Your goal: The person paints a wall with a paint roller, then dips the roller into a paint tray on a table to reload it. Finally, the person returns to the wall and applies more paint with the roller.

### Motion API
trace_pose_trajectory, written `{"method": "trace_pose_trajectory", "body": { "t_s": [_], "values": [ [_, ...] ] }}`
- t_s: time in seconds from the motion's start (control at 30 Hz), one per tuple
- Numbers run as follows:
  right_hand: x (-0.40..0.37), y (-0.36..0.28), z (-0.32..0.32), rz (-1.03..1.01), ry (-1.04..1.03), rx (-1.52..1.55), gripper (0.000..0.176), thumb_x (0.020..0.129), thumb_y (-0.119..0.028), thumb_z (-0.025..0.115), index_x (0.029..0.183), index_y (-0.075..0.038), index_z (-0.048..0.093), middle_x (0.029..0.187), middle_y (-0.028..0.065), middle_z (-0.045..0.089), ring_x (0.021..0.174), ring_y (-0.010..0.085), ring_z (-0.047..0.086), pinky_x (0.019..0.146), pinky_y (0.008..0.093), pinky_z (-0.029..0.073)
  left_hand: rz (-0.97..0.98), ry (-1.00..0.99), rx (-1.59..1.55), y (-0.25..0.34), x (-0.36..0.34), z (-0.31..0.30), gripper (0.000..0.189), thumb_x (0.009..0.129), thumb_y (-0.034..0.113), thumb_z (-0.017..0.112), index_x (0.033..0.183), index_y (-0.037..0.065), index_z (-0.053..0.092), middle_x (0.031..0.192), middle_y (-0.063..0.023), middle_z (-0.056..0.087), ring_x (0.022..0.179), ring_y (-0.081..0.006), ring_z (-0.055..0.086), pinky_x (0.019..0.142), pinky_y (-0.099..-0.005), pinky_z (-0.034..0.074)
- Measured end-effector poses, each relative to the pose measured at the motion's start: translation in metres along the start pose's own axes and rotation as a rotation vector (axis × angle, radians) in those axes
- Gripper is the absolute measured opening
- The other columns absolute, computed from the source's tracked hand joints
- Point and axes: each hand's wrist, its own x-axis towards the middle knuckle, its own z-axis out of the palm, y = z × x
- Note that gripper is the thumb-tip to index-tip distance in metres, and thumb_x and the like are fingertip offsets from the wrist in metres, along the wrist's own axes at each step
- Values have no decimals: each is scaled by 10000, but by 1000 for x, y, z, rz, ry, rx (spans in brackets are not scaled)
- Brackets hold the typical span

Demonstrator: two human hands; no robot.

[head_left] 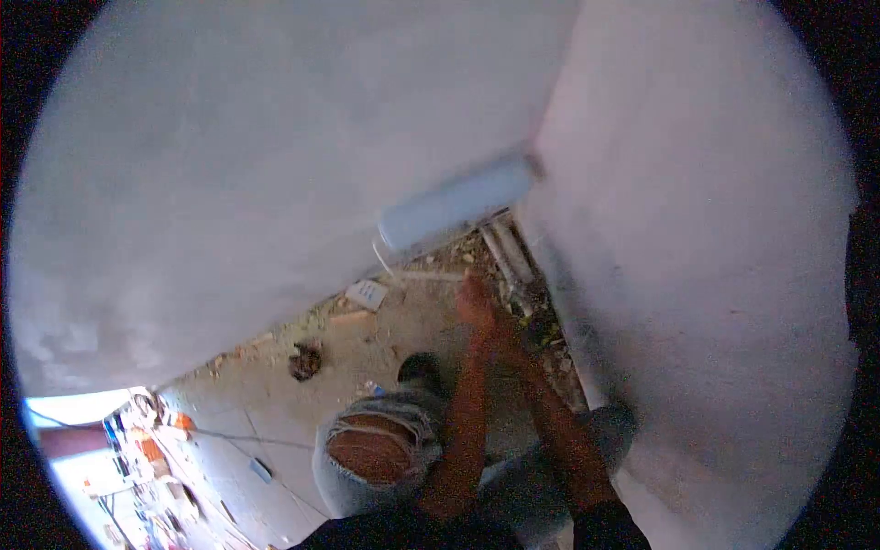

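Note:
A paint roller with a wide pale-blue sleeve lies against the lower part of the wall, close to the corner. Its thin wire frame bends down from the sleeve's left end and runs back toward my hands. My left hand is closed around the roller's handle, which the fingers mostly hide. Just behind it, my right hand also looks closed on the handle, though its fingers are dark and blurred.
Pale walls, a left wall and a right wall, meet at the corner. Pipes and rubble lie below the roller. A white box and a dark clump sit on the dirty floor. Clutter stands at lower left.

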Motion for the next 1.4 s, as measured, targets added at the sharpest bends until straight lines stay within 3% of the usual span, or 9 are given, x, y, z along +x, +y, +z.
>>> {"method": "trace_pose_trajectory", "body": {
  "t_s": [0.07,0.17,0.23,0.33,0.5,0.57,0.8,1.03,1.4],
  "values": [
    [0,5,3,-4,-11,3,214,831,-246,519,867,-36,544,685,102,546,592,208,536,521,343,429,-410,-234,-31,-30,-8,-31,404,942,328,324,678,54,459,583,-25,433,526,-123,406,510,-288,342],
    [7,2,-2,-12,-21,8,212,831,-246,519,868,-38,544,683,100,545,590,205,535,518,341,429,13,-352,-204,3,-19,-18,416,941,345,311,641,86,437,527,-6,392,448,-83,341,438,-255,294],
    [19,-7,-8,-27,-16,17,210,831,-245,519,868,-40,543,682,98,544,588,203,535,517,340,429,250,-325,-274,79,-16,5,425,941,356,309,618,102,420,506,4,363,425,-76,305,413,-251,275],
    [30,-12,-12,-30,-14,31,208,831,-245,519,868,-42,543,681,95,544,586,200,534,514,338,429,219,-319,-304,131,-10,21,429,934,375,321,604,114,404,497,10,347,411,-77,286,391,-255,260],
    [14,7,-18,4,14,44,204,832,-245,519,869,-45,542,678,91,542,583,195,533,509,335,429,-410,-333,-384,0,-13,0,435,918,412,347,596,122,389,497,7,352,404,-88,290,375,-270,253],
    [0,8,-27,30,14,42,203,832,-244,519,870,-46,541,677,89,541,581,193,533,507,334,429,-540,-340,-327,9,-32,-7,441,912,425,354,592,124,389,496,7,353,402,-92,292,371,-274,252],
    [39,-19,-10,-15,-16,43,197,833,-244,519,871,-51,540,673,83,539,576,186,531,501,329,429,-25,-257,-221,135,-8,26,414,911,432,346,660,113,425,544,0,375,436,-106,336,415,-276,292],
    [-1,-15,-18,17,25,25,192,834,-243,518,872,-56,538,669,77,537,571,179,530,495,325,429,-409,-281,-271,8,-25,-8,348,911,399,362,773,87,432,638,-26,411,505,-130,379,493,-291,326],
    [-122,-109,-20,125,119,5,184,835,-242,518,874,-64,536,663,67,534,564,169,527,485,318,429,-503,-410,-30,88,-78,-47,307,913,346,386,951,47,441,787,-66,467,612,-167,447,617,-314,379]
  ]
}}
